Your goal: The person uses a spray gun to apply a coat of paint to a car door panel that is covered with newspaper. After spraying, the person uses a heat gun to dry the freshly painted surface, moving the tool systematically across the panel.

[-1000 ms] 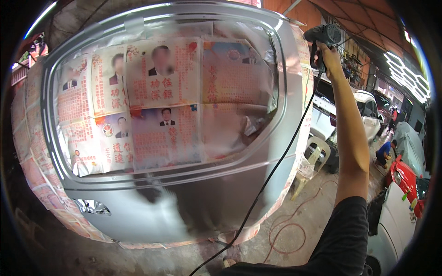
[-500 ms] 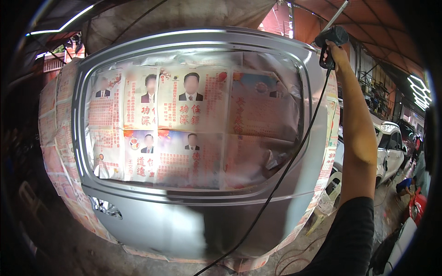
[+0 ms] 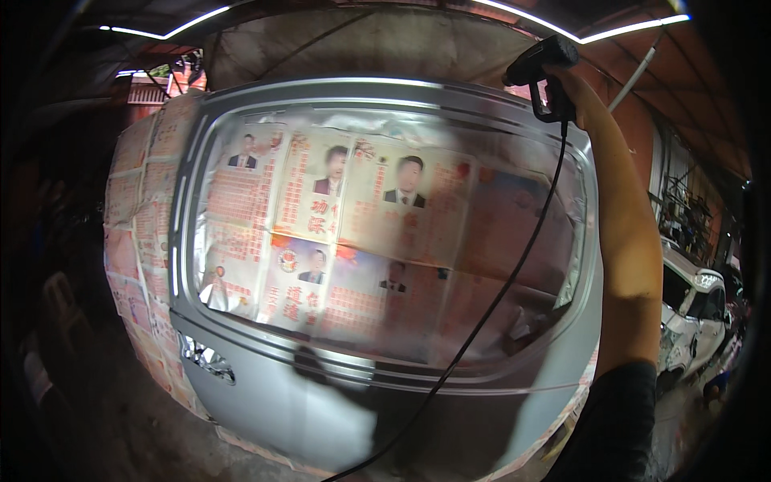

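Observation:
My right hand [image 3: 571, 88], raised at the upper right, is closed round the handle of a black corded pistol-grip tool [image 3: 544, 59]. Its exact kind is hard to tell; a guard loops in front of the grip. The tool's barrel points left, close to the top edge of a grey vehicle side panel [image 3: 281, 408]. From the grip a black cord [image 3: 499, 302] hangs down across the panel to the lower edge of the picture. Printed paper sheets [image 3: 385, 241] under clear film cover the large window opening. My left hand is out of the picture.
More paper masking [image 3: 143, 241] wraps the vehicle's left end. Crumpled foil [image 3: 207, 359] fills a recess low on the panel. At the left stands a plastic chair [image 3: 66, 309] in shadow. A white car [image 3: 689, 309] is parked at the right, with racks [image 3: 689, 210] behind it.
The view has turned, so the panel sits lower and further right. My right hand, still gripping the tool, has shifted left along the panel's top edge, and its barrel now points left.

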`<act>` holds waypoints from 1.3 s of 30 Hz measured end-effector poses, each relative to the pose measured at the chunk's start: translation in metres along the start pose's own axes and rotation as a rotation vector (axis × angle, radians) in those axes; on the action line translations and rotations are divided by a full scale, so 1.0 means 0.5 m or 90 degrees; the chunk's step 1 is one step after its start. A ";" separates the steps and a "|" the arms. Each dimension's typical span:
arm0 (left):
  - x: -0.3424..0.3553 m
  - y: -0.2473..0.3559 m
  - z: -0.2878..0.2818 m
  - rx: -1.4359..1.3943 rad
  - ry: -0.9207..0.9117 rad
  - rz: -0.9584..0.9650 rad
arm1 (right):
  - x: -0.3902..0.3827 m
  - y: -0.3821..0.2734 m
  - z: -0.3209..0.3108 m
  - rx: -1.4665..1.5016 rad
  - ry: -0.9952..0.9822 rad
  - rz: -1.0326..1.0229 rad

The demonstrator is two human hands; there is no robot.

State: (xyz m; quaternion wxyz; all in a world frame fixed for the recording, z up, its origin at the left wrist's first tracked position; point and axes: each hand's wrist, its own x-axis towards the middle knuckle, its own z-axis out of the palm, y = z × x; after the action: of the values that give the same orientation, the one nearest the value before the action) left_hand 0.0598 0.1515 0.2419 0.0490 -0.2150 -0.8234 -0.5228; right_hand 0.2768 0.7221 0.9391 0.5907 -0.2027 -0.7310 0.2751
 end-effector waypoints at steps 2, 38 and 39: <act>0.022 -0.044 -0.017 -0.003 0.038 0.008 | 0.014 -0.016 0.085 0.011 -0.027 -0.024; 0.250 -0.461 -0.268 0.030 0.234 -0.093 | -0.008 -0.303 1.567 0.224 -0.339 -0.038; 0.249 -0.458 -0.266 0.026 0.229 -0.091 | -0.013 -0.302 1.557 0.218 -0.343 -0.031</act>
State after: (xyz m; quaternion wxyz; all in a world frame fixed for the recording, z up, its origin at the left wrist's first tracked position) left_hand -0.1643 -0.0108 0.1473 0.1623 -0.0582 -0.8253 -0.5378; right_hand -0.4764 0.4757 0.9137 0.4077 -0.0024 -0.8090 0.4234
